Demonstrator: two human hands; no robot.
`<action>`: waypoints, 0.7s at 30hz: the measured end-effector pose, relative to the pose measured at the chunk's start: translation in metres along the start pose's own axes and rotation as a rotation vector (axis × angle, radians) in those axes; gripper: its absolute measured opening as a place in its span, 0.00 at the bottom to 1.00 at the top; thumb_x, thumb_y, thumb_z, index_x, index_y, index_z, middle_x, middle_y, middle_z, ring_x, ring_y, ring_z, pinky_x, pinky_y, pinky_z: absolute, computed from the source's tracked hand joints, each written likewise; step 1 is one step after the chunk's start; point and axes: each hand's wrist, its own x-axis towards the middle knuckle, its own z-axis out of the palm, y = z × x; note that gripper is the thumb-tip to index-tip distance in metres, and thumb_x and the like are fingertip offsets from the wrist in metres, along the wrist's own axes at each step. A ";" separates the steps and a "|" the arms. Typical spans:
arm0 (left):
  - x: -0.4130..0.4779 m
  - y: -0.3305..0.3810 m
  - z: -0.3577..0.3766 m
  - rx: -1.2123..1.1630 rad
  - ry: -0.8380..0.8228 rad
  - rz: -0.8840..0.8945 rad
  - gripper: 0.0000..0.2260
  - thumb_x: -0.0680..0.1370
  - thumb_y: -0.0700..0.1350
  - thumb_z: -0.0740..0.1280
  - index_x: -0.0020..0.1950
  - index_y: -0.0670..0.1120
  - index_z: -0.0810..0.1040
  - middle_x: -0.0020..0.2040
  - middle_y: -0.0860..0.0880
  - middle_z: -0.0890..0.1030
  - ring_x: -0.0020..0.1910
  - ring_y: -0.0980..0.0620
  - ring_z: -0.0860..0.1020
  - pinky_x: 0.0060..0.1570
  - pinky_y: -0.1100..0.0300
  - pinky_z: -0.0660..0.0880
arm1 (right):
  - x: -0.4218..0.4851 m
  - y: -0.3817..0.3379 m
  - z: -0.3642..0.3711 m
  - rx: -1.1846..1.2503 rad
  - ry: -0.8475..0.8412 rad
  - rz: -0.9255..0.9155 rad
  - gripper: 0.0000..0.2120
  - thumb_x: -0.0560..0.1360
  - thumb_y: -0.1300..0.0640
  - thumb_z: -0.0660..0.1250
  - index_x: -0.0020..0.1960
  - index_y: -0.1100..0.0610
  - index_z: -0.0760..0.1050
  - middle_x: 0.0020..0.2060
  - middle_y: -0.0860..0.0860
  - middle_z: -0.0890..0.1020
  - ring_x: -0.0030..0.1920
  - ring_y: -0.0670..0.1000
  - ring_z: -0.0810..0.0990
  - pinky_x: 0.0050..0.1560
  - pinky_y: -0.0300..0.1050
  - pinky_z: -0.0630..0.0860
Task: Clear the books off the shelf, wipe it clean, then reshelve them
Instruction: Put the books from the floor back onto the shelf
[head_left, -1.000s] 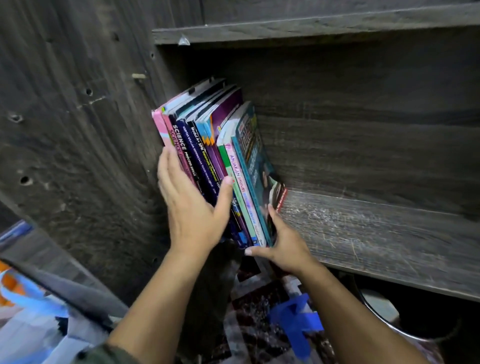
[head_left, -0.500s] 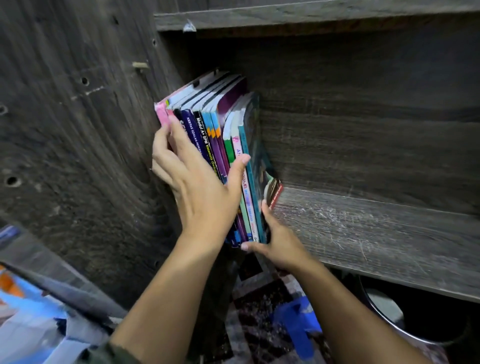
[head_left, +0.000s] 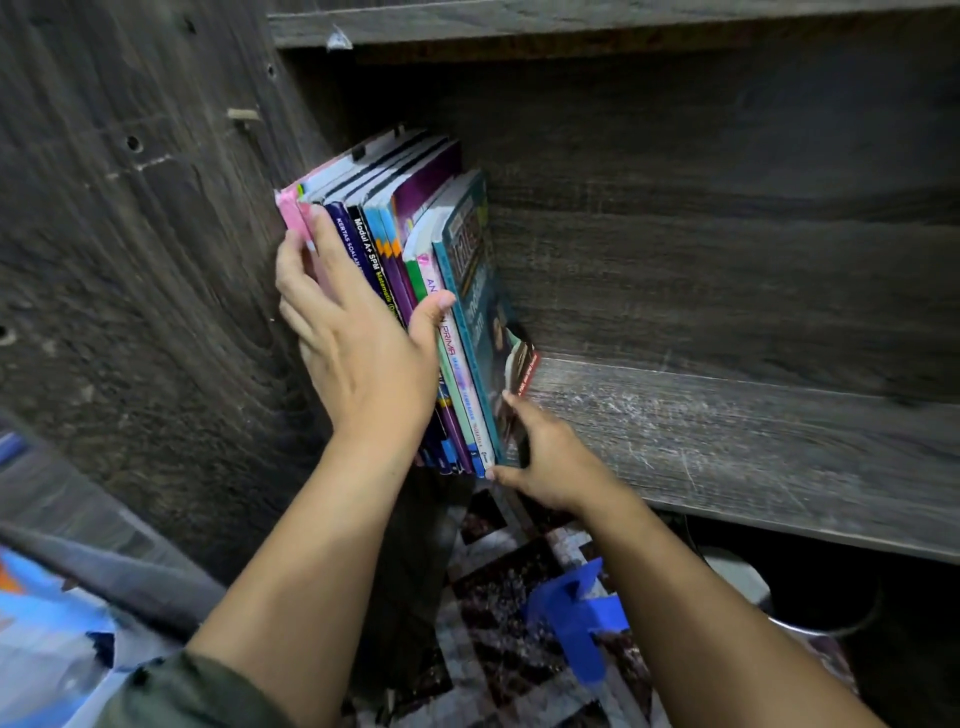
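A row of several books (head_left: 410, 244) stands at the left end of the dark wooden shelf (head_left: 727, 447), leaning against the side panel (head_left: 156, 260). A pink spine is leftmost and a teal cover is rightmost. My left hand (head_left: 363, 343) lies flat across the spines, fingers straight and reaching up to the pink book, thumb spread onto a white spine. My right hand (head_left: 545, 457) holds the lower right corner of the row, thumb under the bottom edge and index finger on the teal cover.
Another shelf board (head_left: 623, 21) runs above the books. To the right of the books the shelf board is bare and scratched. Below it lie a blue cloth (head_left: 582, 618) on a patterned floor and a round metal container (head_left: 810, 608). Blue and white items (head_left: 47, 644) sit at lower left.
The books now stand more upright and closer to the side panel. My left hand has slid up the spines toward the pink book. My right hand stays at the lower corner.
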 end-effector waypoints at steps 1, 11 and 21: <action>-0.001 0.000 -0.001 0.006 -0.004 0.008 0.45 0.72 0.58 0.71 0.79 0.43 0.50 0.75 0.41 0.56 0.72 0.41 0.59 0.70 0.48 0.60 | -0.002 0.001 -0.003 -0.033 -0.017 0.011 0.45 0.69 0.48 0.76 0.78 0.47 0.54 0.72 0.51 0.68 0.70 0.52 0.68 0.71 0.48 0.65; -0.088 0.032 -0.003 0.175 -0.348 0.294 0.36 0.72 0.53 0.71 0.75 0.45 0.61 0.73 0.37 0.59 0.68 0.35 0.61 0.66 0.40 0.63 | -0.097 0.038 -0.098 -0.466 -0.001 0.230 0.28 0.74 0.45 0.69 0.71 0.50 0.67 0.65 0.56 0.76 0.64 0.57 0.75 0.60 0.48 0.73; -0.203 0.146 0.020 0.111 -1.157 0.803 0.30 0.74 0.57 0.69 0.73 0.48 0.65 0.65 0.43 0.70 0.65 0.41 0.67 0.65 0.47 0.67 | -0.323 0.139 -0.129 -0.506 0.038 0.430 0.27 0.75 0.45 0.66 0.72 0.47 0.65 0.62 0.53 0.76 0.62 0.57 0.76 0.56 0.49 0.75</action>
